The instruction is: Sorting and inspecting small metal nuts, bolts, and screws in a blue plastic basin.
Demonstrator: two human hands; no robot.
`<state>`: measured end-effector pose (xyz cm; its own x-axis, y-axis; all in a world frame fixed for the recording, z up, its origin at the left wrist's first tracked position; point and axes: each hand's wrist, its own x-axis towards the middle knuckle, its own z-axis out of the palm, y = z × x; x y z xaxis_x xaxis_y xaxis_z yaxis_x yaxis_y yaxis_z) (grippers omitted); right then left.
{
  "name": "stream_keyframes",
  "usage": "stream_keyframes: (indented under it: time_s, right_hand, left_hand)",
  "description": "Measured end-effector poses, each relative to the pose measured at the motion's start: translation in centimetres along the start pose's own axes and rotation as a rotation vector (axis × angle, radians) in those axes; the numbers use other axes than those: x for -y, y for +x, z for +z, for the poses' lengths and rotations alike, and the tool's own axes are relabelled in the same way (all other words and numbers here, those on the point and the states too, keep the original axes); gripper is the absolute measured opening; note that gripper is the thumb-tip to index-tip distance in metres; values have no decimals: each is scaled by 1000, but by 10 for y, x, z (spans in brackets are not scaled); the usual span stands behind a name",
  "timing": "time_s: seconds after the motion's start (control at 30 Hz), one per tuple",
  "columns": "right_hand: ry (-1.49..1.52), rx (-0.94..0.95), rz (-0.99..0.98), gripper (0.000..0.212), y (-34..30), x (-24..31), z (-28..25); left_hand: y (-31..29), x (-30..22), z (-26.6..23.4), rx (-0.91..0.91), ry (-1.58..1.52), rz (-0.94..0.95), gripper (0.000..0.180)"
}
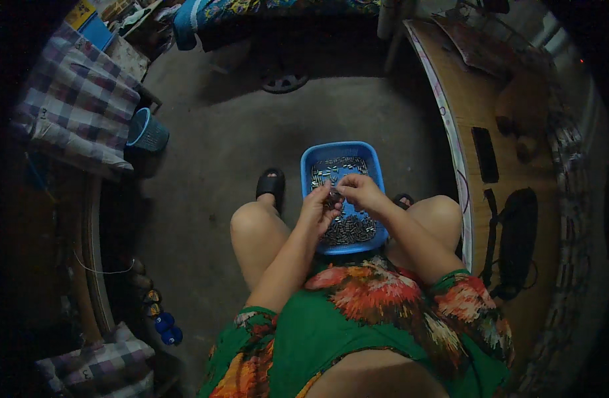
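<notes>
A blue plastic basket (306, 166) stands between my knees. Many small shiny metal cylinders (349, 231) are heaped at its near end, and more metal pieces (347, 162) lie at its far end. My left hand (317, 209) is above the basket's left side, its fingers curled up around a few small dark metal pieces (333, 197). My right hand (361, 192) meets it from the right, with thumb and forefinger pinched together at the left fingertips. Whatever sits in that pinch is too small to make out.
To the right runs a wooden bench or table (473, 86) bearing a black phone (485, 154) and a black bag (518, 229). A blue wastebasket (148, 132) stands at the left beside a checked cloth (79, 99). Shoes (165, 325) lie lower left.
</notes>
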<state>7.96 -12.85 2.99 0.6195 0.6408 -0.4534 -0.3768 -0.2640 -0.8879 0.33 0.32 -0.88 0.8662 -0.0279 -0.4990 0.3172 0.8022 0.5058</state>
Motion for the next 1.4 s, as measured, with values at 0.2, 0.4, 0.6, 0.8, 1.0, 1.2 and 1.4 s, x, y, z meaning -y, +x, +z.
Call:
stream_keyframes:
  time_s: [0.2, 0.4, 0.6, 0.8, 1.0, 1.2, 1.4]
  right_hand:
    - [-77, -12, -139, 13, -1, 0, 4]
    - [-257, -117, -315, 14, 4, -14, 5]
    - [-317, -223, -353, 14, 1, -13, 11]
    - [-198, -80, -84, 13, -5, 5, 5]
    - [-203, -82, -222, 11, 7, -22, -4]
    - [197, 34, 107, 12, 3, -5, -11]
    - [586, 25, 289, 17, 0, 2, -13]
  left_hand:
    - [-1, -2, 1, 33, -39, -20, 28]
    - [-6, -4, 6, -3, -50, 33, 23]
    - [-6, -4, 7, -4, -47, 44, 23]
    - [-7, -3, 0, 41, 19, 57, 22]
    - [-8, -3, 10, 66, 29, 16, 20]
    - [-6, -5, 5, 100, -31, -10, 22]
    - [-8, -7, 8, 68, -77, 12, 22]
